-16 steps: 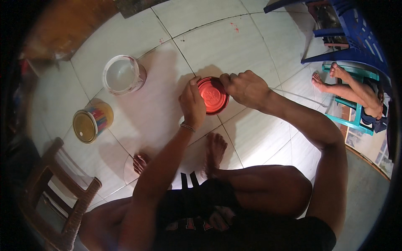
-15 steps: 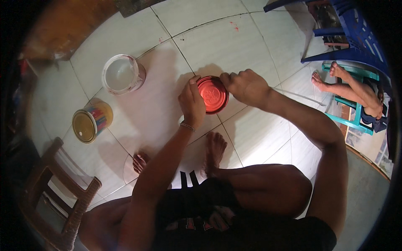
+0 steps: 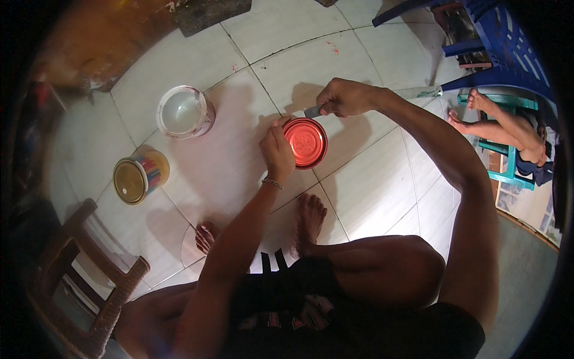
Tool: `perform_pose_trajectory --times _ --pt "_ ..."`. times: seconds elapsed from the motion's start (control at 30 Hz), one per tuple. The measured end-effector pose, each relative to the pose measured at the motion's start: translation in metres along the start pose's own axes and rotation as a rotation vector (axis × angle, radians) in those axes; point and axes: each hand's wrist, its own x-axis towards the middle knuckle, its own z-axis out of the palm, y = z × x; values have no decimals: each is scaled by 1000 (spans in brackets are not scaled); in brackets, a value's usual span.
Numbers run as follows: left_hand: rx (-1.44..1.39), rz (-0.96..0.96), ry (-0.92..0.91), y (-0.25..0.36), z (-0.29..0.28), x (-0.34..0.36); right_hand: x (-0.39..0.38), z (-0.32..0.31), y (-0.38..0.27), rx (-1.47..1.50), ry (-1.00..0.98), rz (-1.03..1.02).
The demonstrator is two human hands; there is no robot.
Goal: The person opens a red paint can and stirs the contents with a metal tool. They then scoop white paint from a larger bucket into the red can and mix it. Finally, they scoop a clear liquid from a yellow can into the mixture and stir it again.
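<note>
A round can with a shiny red lid (image 3: 307, 143) stands in front of me above the tiled floor, its lid facing up. My left hand (image 3: 277, 149) is wrapped round the can's left side and steadies it. Just beyond the lid's upper right rim, my right hand (image 3: 350, 97) is closed on a flat grey tool (image 3: 313, 112). Its short, straight end points left, near the rim; whether it touches the lid I cannot tell. The rest of the tool is hidden in my fist.
To the left are an open white bucket (image 3: 210, 118) and a can with a gold lid (image 3: 129, 180). A brown chair (image 3: 122, 280) stands at lower left. At right are a blue plastic chair (image 3: 508, 48), a teal stool (image 3: 508, 178) and another person's legs (image 3: 499, 112).
My right hand has lifted up and away from the lid's rim, and the grey tool's end now shows. The left hand still holds the can. The view has shifted slightly.
</note>
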Motion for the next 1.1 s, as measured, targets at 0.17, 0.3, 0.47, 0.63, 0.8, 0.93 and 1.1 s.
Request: perform_pose_trajectory --times 0.17,0.3,0.47,0.63,0.8,0.93,1.1 --pt "22 -24 -80 2 -7 1 -4 6 12 364 -105 114" --pt "54 -71 -100 11 -8 -2 -2 9 27 460 -174 176" --pt "-21 -50 -104 -8 -8 -1 11 7 41 505 -271 94" --pt "73 36 -124 0 -12 -3 26 0 39 130 -257 59" --pt "101 46 -135 -1 -15 0 22 27 24 -187 63 102" --pt "83 5 -136 7 -13 -5 20 60 47 -155 314 -122" --pt "79 -32 -128 3 -12 -2 22 65 50 -48 425 -281"
